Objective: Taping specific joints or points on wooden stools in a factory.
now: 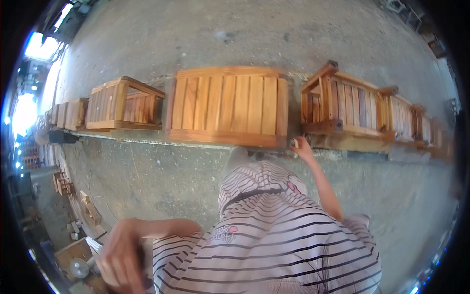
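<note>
A slatted wooden piece of furniture (227, 105), with a frame around its upright slats, stands right in front of me. By its near right corner is my right hand (303, 149), fingers closed on a small pale thing with a dark end, too small to name. Whether that thing touches the wood cannot be told. My left hand (119, 259) hangs low at the left with the elbow bent, away from the furniture. Its fingers are bent downward and blurred, so anything under them stays hidden.
Similar wooden pieces line up on both sides: a framed one (125, 104) at left, another with corner posts (342, 100) at right. Beneath them runs a low ledge. Wood offcuts (90, 210) and a round metallic object (79, 268) lie at lower left. Concrete floor (235, 34) stretches beyond.
</note>
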A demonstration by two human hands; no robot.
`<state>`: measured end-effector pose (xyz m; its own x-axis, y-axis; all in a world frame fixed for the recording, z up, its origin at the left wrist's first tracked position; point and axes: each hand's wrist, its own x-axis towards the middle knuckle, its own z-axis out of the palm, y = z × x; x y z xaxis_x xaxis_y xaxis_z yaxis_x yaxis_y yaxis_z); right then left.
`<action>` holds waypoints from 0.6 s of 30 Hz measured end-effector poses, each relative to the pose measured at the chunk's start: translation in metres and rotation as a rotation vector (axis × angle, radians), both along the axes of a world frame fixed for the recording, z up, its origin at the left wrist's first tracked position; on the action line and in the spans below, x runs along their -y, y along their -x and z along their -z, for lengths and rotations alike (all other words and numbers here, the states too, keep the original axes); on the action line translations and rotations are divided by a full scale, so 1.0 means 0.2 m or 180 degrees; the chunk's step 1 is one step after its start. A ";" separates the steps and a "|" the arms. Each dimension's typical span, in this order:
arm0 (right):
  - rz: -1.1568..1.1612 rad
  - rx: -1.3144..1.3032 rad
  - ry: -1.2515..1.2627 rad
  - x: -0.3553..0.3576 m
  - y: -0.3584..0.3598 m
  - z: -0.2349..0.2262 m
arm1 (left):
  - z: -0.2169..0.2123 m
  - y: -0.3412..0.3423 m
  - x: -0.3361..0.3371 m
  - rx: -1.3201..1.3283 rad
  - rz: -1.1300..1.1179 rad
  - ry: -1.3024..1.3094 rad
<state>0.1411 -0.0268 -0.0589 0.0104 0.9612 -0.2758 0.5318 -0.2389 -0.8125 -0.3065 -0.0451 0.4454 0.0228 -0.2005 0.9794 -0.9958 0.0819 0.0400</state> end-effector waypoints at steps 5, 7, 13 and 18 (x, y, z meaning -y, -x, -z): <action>0.0849 -0.1172 0.0066 -0.06 0.22 -0.79 | 0.26 -0.21 -0.05 -0.1347 -0.1339 0.3690; 0.0481 -0.1711 -0.0480 -0.04 0.32 -1.07 | 0.65 -0.38 -0.28 -0.3291 -0.3145 0.4035; 0.0241 -0.1714 -0.0745 0.05 0.61 -1.47 | 1.03 -0.79 -0.29 -0.4041 -0.4038 0.2851; 0.0314 -0.1446 -0.0921 0.07 0.66 -1.48 | 1.03 -0.83 -0.24 -0.3920 -0.4472 0.3133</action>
<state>0.0090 -0.0407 0.2377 0.0459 0.9989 0.0021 0.0984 -0.0025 -0.9951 -0.1401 0.0035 0.2387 0.2221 0.9706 0.0925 0.1058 -0.1183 0.9873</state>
